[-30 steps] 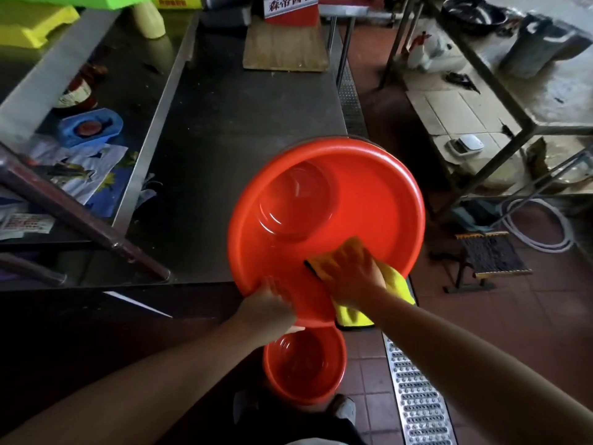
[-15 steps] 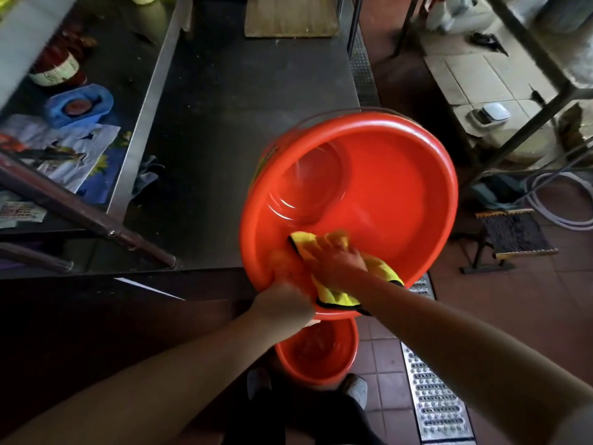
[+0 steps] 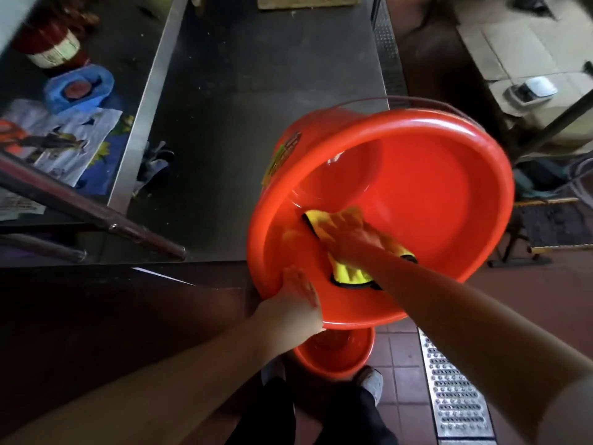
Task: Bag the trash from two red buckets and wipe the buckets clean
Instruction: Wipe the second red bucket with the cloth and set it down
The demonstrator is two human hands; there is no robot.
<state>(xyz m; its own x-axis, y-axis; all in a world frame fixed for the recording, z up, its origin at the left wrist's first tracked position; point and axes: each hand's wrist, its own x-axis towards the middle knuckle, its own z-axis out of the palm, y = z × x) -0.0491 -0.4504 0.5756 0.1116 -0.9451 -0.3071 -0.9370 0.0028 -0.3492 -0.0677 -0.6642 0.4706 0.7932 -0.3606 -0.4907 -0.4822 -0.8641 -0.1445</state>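
Both hands work: left hand (image 3: 296,300) grips the tilted red bucket (image 3: 449,194) rim, right hand (image 3: 354,237) presses the yellow cloth (image 3: 348,273); sweep the whole inner wall.

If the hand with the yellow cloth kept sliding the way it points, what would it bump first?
Probably the bottom of the tilted red bucket: the right hand presses the yellow cloth against its inner wall, pointing deeper inside.

— Where are the hands?
— Both bare forearms reach forward from the bottom edge. The left hand (image 3: 293,303) grips the near rim of the tilted bucket (image 3: 449,194), its back facing up.
— And the right?
— The right hand (image 3: 349,234) lies inside the bucket, fingers spread flat, pressing a yellow cloth (image 3: 348,271) against the wall.
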